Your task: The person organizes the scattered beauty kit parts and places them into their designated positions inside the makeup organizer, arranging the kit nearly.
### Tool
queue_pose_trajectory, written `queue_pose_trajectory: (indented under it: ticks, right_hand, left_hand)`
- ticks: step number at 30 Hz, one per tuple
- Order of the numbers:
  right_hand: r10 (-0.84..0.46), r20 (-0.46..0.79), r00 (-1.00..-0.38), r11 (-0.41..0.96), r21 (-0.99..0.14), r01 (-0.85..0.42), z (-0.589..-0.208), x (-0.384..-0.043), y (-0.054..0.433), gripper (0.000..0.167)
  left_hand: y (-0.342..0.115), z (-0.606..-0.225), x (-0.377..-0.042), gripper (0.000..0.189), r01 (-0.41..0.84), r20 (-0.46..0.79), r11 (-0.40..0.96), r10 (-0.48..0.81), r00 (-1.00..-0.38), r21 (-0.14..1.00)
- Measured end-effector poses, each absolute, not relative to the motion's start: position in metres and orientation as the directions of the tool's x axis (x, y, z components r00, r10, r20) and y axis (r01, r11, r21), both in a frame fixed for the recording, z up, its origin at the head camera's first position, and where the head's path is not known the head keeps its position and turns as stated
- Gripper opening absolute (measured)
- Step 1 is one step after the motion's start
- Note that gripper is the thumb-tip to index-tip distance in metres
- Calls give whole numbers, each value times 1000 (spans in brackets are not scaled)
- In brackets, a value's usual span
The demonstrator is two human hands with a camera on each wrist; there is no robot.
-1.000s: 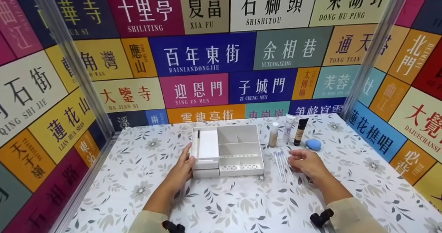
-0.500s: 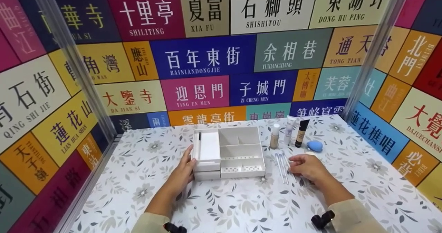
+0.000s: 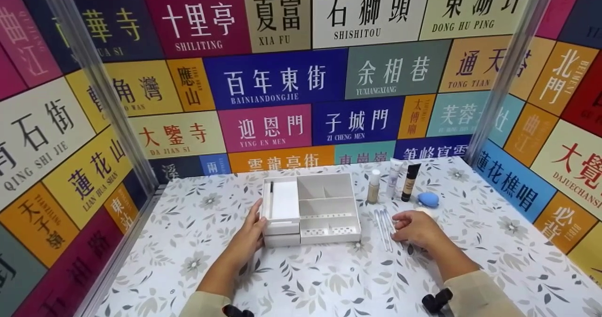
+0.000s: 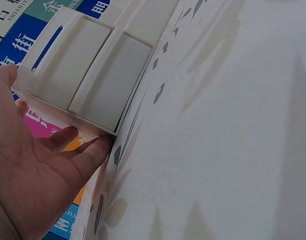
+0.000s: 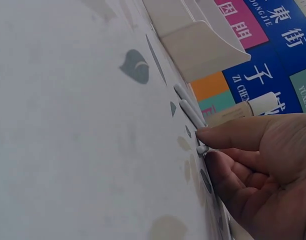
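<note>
A white desktop organizer (image 3: 329, 235) stands in the middle of the table, with open compartments on the right and drawers at its left front. My left hand (image 3: 251, 230) rests against its left side, thumb at the upper edge and fingers along the wall, as the left wrist view also shows. Right of the organizer lie several slim white sticks (image 3: 382, 230). My right hand (image 3: 416, 230) is at the rightmost of them; in the right wrist view, thumb and forefinger pinch the rounded end of one white stick (image 5: 202, 149). Its remaining length is hidden by the hand.
Behind the sticks stand a beige bottle with a white cap (image 3: 373, 187), a pale tube (image 3: 393, 179) and a black-and-tan tube (image 3: 410, 183). A blue makeup sponge (image 3: 428, 199) lies beside them. One thin dark-tipped stick (image 3: 271, 187) lies in the organizer's left section.
My right hand has shifted slightly left, and its fingertips now cover the rightmost stick that showed earlier. My left hand stays at the organizer's side. The head view has tilted a little.
</note>
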State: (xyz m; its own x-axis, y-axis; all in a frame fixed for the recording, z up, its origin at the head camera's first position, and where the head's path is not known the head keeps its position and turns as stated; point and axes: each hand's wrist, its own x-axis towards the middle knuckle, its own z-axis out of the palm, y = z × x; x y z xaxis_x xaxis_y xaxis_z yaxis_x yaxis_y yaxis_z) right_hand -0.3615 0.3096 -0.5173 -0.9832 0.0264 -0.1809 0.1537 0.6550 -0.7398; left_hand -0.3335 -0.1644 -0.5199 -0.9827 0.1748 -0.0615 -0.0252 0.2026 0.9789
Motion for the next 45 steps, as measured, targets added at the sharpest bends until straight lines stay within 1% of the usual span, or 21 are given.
queue_pose_trajectory:
  ticks: [4,10,18,22,30,36,38,42,45]
  right_hand:
    - [41,-166,-985,681,-717,149,-517,-360,309,61]
    - [55,-150,-987,671,-727,148,-516,-357,308,60]
    - [120,-185,-975,629,-746,219,-512,-353,307,53]
    - [142,-201,-969,574,-781,246,-510,-353,306,54]
    - [109,-245,-963,447,-854,268,-503,-353,299,60]
    - [38,-223,-974,288,-931,224,-495,-353,286,65]
    - [12,-213,-977,231,-950,210,-490,-351,281,65]
    - [-42,-182,-982,158,-972,173,-481,-346,270,62]
    - [-58,-175,-983,114,-979,168,-476,-342,261,59]
  left_hand:
    - [-164,-518,-332,65,-31,-68,207,176,-982,978]
    - [-164,-520,-332,64,-41,-78,207,174,-982,978]
    - [-164,-522,-333,64,-27,-62,187,188,-980,982]
    - [-164,-522,-334,64,-10,-48,187,202,-978,982]
    - [-165,-522,-335,63,-25,-58,172,194,-979,985]
    - [-164,-520,-334,63,-37,-66,151,192,-979,988]
    - [-164,-519,-335,63,-33,-62,149,194,-979,988]
    - [-164,-519,-336,62,-39,-69,160,186,-980,986]
    - [-164,-520,-336,62,-51,-81,165,179,-981,985]
